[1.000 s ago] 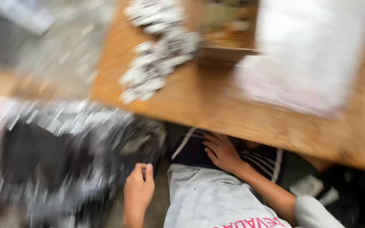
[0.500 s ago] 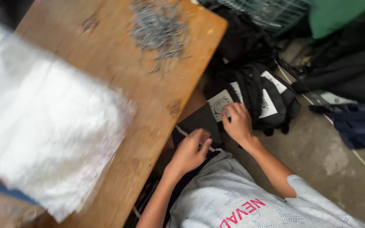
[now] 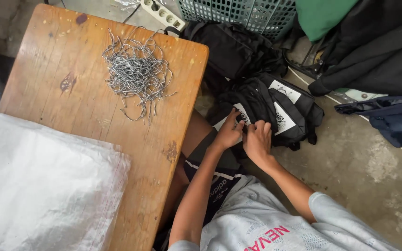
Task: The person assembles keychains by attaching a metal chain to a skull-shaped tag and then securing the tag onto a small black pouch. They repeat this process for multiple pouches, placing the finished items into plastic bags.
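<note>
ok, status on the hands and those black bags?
Left hand and right hand both on the top black bag in the floor pile, fingers at its white tag. Grip unclear. Cord pile on the table, untouched.

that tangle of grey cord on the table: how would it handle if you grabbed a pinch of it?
The cord tangle looks like many thin loose strands, so it is probably floppy and light. Strands cross and loop over each other, so a pinch would likely drag neighbours along rather than free one piece. Loose ends trail toward the edge of the wooden table; some could slip off if pushed.
</note>
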